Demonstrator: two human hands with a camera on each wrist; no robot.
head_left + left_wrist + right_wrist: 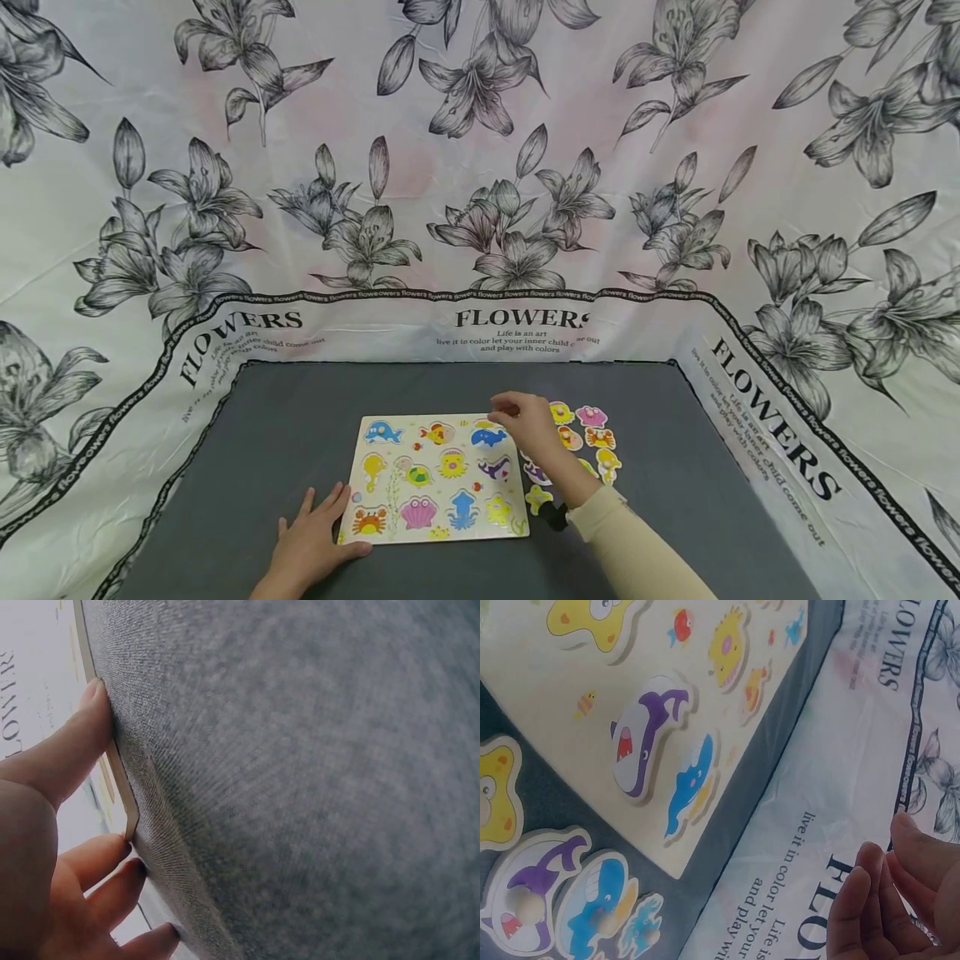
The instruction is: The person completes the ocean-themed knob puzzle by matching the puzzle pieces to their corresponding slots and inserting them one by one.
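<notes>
A wooden puzzle board (440, 481) with sea-animal pictures in shaped recesses lies flat on the dark table. My left hand (313, 531) rests at its lower left corner, fingers spread along the side and the thumb by the near edge. In the left wrist view, the thumb (96, 705) touches the board's rim. Over the far right corner hovers my right hand (525, 423), fingers loosely bent with nothing seen between them. Loose knobbed pieces lie right of the board, including a purple shark (529, 900), a blue whale (596, 911) and a yellow starfish (537, 499).
More loose pieces, such as a pink shell (592, 417) and a crab (600, 438), lie farther right, some hidden under the right forearm. A flower-printed cloth (517, 250) rises behind the grey table surface (300, 400) and borders its sides.
</notes>
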